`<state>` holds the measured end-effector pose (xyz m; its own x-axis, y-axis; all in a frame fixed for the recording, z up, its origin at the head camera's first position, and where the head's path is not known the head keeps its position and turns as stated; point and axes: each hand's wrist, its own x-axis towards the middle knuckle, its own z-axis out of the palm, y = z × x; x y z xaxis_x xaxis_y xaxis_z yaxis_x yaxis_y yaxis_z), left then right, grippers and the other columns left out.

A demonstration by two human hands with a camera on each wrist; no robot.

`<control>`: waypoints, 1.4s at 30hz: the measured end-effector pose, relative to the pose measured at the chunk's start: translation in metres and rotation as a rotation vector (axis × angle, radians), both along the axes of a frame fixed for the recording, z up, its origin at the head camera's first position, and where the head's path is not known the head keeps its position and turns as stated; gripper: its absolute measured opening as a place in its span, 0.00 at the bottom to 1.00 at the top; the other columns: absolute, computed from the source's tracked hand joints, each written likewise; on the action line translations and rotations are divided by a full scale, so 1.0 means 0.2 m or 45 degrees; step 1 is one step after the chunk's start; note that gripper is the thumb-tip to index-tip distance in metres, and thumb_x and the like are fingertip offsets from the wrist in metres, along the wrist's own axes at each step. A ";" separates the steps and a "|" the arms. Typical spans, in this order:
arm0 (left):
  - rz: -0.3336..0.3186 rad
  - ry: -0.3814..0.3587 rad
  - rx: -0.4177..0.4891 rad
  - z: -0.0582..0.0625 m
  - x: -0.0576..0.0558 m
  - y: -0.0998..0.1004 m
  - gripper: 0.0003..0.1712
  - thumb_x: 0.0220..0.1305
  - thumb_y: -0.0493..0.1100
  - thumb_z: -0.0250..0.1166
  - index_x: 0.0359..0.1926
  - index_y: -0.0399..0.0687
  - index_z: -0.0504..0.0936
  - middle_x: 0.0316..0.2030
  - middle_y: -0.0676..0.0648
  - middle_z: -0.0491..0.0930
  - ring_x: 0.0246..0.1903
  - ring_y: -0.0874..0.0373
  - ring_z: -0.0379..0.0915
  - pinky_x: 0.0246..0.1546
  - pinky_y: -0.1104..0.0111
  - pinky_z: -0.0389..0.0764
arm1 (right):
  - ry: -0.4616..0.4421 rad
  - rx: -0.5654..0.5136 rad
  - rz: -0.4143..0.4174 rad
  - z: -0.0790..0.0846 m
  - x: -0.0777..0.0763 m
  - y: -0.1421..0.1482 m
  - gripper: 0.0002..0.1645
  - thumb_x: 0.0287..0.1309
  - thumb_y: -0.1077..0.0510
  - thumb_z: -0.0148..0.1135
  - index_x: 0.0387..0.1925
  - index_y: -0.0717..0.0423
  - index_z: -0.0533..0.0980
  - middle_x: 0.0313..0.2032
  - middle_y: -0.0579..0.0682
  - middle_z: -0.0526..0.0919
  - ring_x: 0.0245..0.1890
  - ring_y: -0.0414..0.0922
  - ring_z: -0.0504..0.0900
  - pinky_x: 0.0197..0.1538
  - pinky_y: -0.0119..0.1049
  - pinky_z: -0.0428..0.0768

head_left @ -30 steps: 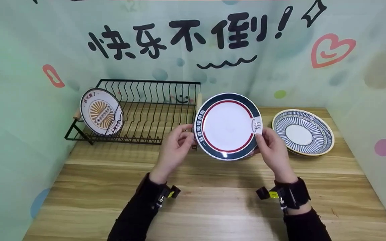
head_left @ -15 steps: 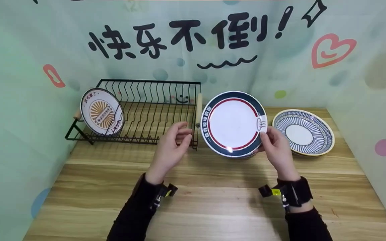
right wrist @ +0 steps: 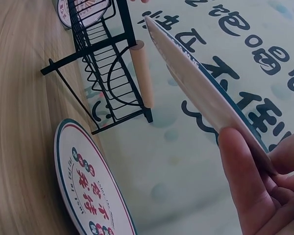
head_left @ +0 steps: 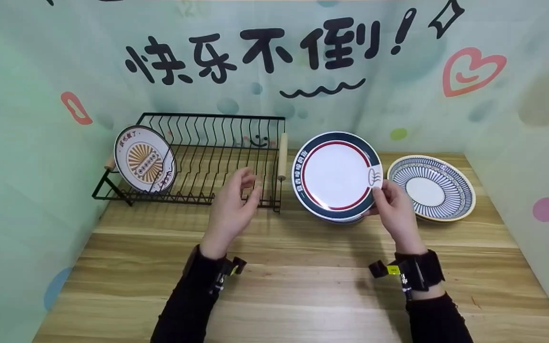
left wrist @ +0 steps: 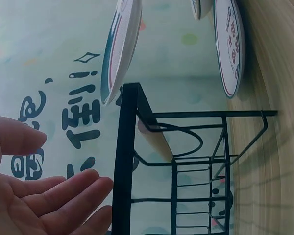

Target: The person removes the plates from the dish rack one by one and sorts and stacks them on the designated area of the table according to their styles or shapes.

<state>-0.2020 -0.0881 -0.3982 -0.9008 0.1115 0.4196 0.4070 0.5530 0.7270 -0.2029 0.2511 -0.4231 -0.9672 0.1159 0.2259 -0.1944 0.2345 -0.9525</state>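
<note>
My right hand (head_left: 398, 216) pinches the right edge of a white plate (head_left: 334, 176) with a dark teal rim and a red ring. It is off the table, tilted towards me; in the right wrist view its pale underside shows between thumb and fingers. Below it on the table lies another white plate (right wrist: 90, 181) with red lettering, almost wholly hidden in the head view. My left hand (head_left: 231, 209) holds nothing, its fingers loosely bent in front of the black dish rack (head_left: 212, 116). A sunburst-patterned plate (head_left: 143, 162) leans upright in the rack's left end.
To the right lies a blue-and-white striped plate (head_left: 425, 191) on the wooden table (head_left: 293, 295). The rack has a light wooden handle (head_left: 283, 156) at its right end. A printed cloth backdrop (head_left: 374, 114) stands close behind.
My left hand has let go of the plate's left edge and moved left towards the rack. My right hand alone keeps the plate, which has shifted slightly right.
</note>
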 end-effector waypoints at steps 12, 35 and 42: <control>0.090 0.025 -0.086 -0.02 -0.03 -0.05 0.30 0.69 0.43 0.62 0.66 0.34 0.67 0.57 0.38 0.77 0.55 0.47 0.74 0.58 0.57 0.75 | -0.052 0.003 -0.030 -0.04 -0.03 0.01 0.14 0.71 0.65 0.49 0.48 0.76 0.71 0.31 0.59 0.79 0.21 0.41 0.82 0.31 0.44 0.86; 0.134 -0.040 -0.049 -0.01 -0.07 -0.12 0.31 0.68 0.42 0.62 0.66 0.32 0.66 0.59 0.35 0.73 0.58 0.43 0.70 0.63 0.54 0.70 | -0.253 0.024 -0.026 -0.11 -0.07 0.05 0.17 0.72 0.63 0.47 0.50 0.77 0.69 0.33 0.57 0.78 0.24 0.41 0.82 0.36 0.41 0.86; 0.148 -0.023 -0.047 -0.02 -0.08 -0.16 0.32 0.68 0.43 0.62 0.67 0.31 0.65 0.60 0.33 0.74 0.58 0.41 0.71 0.62 0.52 0.71 | -0.279 0.026 -0.018 -0.13 -0.08 0.07 0.18 0.72 0.64 0.45 0.50 0.79 0.68 0.33 0.58 0.77 0.23 0.40 0.82 0.35 0.38 0.86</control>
